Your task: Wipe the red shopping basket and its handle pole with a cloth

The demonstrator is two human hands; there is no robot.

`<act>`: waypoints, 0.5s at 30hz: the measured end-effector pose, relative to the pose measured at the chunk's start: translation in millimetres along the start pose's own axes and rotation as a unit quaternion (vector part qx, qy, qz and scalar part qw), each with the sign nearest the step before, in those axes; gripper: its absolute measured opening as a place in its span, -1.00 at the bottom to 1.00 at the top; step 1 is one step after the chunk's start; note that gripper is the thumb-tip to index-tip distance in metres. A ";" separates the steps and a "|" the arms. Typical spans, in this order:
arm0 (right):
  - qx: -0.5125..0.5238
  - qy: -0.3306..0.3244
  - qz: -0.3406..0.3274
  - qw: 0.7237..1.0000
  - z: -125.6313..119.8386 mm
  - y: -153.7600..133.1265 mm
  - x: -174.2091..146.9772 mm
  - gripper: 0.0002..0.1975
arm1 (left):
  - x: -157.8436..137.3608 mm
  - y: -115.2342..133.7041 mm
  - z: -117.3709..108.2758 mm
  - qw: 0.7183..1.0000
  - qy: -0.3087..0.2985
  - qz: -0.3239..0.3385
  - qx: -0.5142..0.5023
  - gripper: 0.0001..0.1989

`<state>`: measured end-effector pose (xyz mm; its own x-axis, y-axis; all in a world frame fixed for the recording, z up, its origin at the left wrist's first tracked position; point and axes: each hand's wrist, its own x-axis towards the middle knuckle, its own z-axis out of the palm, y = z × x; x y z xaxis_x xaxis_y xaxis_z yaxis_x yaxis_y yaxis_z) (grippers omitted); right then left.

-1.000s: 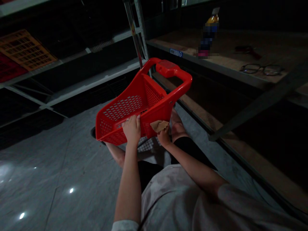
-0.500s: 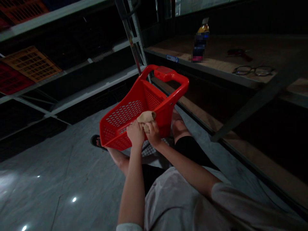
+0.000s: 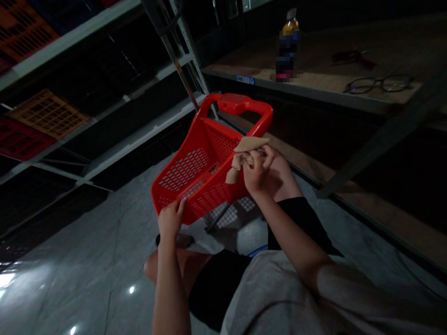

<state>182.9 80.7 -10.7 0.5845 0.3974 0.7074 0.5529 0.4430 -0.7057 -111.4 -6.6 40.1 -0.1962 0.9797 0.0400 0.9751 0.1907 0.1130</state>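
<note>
A red plastic shopping cart (image 3: pixel 213 194) stands before me, its looped handle pointing away to the upper right. My left hand (image 3: pixel 170 217) grips the cart's rim at the near left corner, the fingers bent over the edge. In my right hand (image 3: pixel 257 171) is a crumpled beige cloth (image 3: pixel 252 143), bunched between the fingers with a loose end hanging down. That hand is at the cart's right side wall, below the handle. Whether the cloth presses on the plastic, I cannot tell.
On the right, a wooden shelf (image 3: pixel 324 86) carries a bottle (image 3: pixel 288 51), eyeglasses (image 3: pixel 379 85) and a dark red tool (image 3: pixel 354 57). A slanted metal post (image 3: pixel 370 144) crosses in front of it. Racks at left hold a yellow crate (image 3: pixel 49 114) and a red crate (image 3: pixel 23 137).
My hands have come apart. The left has moved left to the cart's rim; the right has carried the cloth up and right along the side. My left leg has shifted.
</note>
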 end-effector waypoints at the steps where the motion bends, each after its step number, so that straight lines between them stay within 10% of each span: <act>1: 0.017 -0.001 0.005 1.000 4.5 -0.7 0.6 -0.82 | -2.5 -3.9 3.4 1.000 -0.005 -0.018 0.007 -0.50; 8: 0.069 -0.030 0.049 0.996 39.6 -38.3 -57.8 -0.80 | -8.7 11.0 25.5 0.994 0.036 -0.089 0.043 -0.47; 15: 0.137 -0.244 -0.038 0.959 38.9 -66.8 -145.1 -0.73 | -5.6 15.8 28.6 0.991 0.075 -0.097 0.055 -0.47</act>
<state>38.0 24.7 -64.7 0.1634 0.6553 0.7375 0.3672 0.6534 -0.6620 -91.9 -7.3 13.2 -0.3861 0.9056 0.1753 0.9213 0.3883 0.0235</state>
